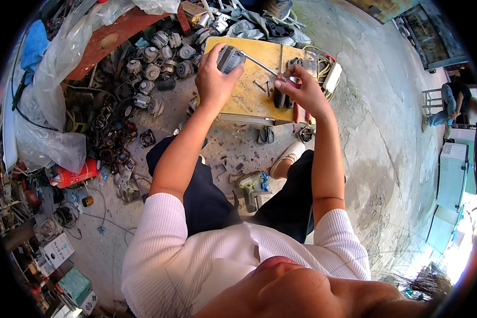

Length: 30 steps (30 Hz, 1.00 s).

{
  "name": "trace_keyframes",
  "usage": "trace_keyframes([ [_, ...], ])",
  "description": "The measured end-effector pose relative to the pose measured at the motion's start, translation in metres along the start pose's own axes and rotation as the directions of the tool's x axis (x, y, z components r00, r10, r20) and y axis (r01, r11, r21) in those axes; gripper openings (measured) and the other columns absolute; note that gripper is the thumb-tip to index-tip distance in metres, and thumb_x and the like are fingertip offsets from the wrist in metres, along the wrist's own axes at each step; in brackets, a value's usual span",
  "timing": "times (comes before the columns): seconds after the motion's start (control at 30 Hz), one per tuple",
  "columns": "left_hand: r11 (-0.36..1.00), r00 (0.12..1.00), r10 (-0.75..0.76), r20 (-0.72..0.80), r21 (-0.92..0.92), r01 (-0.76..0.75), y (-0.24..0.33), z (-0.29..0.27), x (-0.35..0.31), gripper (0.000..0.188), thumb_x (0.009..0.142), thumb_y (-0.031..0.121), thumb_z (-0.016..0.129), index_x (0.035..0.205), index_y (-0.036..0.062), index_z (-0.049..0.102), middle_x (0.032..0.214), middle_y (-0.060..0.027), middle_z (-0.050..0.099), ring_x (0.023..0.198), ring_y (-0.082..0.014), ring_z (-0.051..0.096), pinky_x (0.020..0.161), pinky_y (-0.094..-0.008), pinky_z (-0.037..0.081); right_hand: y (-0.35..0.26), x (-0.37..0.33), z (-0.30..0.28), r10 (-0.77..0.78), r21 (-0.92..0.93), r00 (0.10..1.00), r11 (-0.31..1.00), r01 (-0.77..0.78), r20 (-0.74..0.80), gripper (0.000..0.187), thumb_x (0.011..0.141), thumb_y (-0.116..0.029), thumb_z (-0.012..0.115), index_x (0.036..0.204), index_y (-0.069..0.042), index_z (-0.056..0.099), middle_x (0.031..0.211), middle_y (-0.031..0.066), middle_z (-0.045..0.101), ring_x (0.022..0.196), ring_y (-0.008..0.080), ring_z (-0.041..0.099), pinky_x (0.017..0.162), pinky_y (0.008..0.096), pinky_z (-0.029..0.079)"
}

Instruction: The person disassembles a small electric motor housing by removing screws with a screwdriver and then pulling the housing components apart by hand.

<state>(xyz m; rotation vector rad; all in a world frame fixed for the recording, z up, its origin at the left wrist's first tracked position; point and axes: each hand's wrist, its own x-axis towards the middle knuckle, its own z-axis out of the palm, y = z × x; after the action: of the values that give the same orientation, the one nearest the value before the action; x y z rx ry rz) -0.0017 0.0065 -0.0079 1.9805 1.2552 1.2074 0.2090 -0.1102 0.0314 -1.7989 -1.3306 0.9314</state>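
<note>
**Two Hands, One Rod at the Yellow Worktop**

At far left, a heap of grimy motor-like parts (pixel 153 71) spreads over the floor beside your work. Next to it, your left hand (pixel 215 79) curls thumb and fingers around a grey metal part (pixel 230 59), which sits at the upper left of the yellow worktop (pixel 249 106); whether it rests flat or is lifted, you cannot tell from here. Should that hold loosen, the smooth-sided piece could twist under the rod's push.

A slim metal rod (pixel 258 64) slants down to the right, its head seeming to meet the part's upper edge. If it sits off-line there, it could slip, sending your knuckles into metal.

Below the rod lie small dark bolt-like pieces (pixel 259 85); a sweep of the wrist could roll them away. At right, your right hand (pixel 302 87) pinches the rod's lower end narrowly between thumb and fingers, above red-handled pliers (pixel 297 113), which your forearm could knock off the near edge.
</note>
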Motion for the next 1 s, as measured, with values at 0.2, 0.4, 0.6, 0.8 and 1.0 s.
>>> trace_keyframes([
  [0.2,1.0,1.0,-0.019,-0.006,-0.005,0.019,-0.002,-0.003,-0.001,0.063,0.073,0.03,0.08,0.129,0.0118,0.058,0.117,-0.0128,0.063,0.106,-0.0321,0.064,0.089,-0.0411,0.052,-0.029,-0.002,-0.006,0.223,0.114,0.969,0.965,-0.235,0.105,0.041,0.088,-0.038,0.076,0.108,-0.003,0.071,0.102,0.0169,0.069,0.082,0.0186,0.068,0.068,0.0346,0.055],
  [0.4,0.999,1.0,-0.03,-0.001,-0.019,0.03,-0.001,-0.002,0.001,0.063,0.073,0.029,0.08,0.129,0.0116,0.058,0.117,-0.013,0.063,0.107,-0.0318,0.063,0.09,-0.0406,0.051,0.002,0.003,0.002,-0.05,-0.104,0.995,0.994,0.041,-0.083,0.045,0.091,-0.044,0.071,0.106,-0.002,0.071,0.103,0.0163,0.071,0.09,0.0234,0.069,0.076,0.0377,0.054],
  [0.6,1.0,1.0,0.0,-0.011,-0.004,0.0,-0.002,-0.001,-0.001,0.062,0.073,0.029,0.08,0.128,0.0118,0.058,0.116,-0.0125,0.063,0.107,-0.0317,0.063,0.09,-0.0405,0.051,-0.018,-0.003,0.0,0.188,0.019,0.982,0.982,-0.188,-0.012,0.045,0.091,-0.042,0.072,0.107,0.0,0.067,0.099,0.0165,0.07,0.095,0.0276,0.067,0.084,0.0379,0.052],
  [0.8,1.0,1.0,-0.025,0.006,-0.013,0.025,0.002,-0.003,0.0,0.062,0.073,0.028,0.08,0.128,0.012,0.058,0.116,-0.0118,0.063,0.106,-0.0316,0.063,0.09,-0.0407,0.051,0.009,0.002,-0.003,-0.176,-0.242,0.971,0.961,0.134,-0.161,0.05,0.092,-0.045,0.069,0.117,-0.002,0.066,0.093,0.0158,0.068,0.098,0.0289,0.067,0.088,0.0394,0.051],
  [1.0,1.0,1.0,-0.025,0.003,0.002,0.025,0.002,-0.005,-0.001,0.062,0.073,0.028,0.081,0.128,0.0098,0.059,0.118,-0.0134,0.063,0.108,-0.0314,0.064,0.091,-0.0401,0.051,-0.027,-0.002,-0.007,0.266,-0.054,0.963,0.963,-0.263,0.04,0.043,0.09,-0.038,0.072,0.114,-0.003,0.067,0.084,0.0127,0.065,0.092,0.0289,0.068,0.081,0.0403,0.054],
])
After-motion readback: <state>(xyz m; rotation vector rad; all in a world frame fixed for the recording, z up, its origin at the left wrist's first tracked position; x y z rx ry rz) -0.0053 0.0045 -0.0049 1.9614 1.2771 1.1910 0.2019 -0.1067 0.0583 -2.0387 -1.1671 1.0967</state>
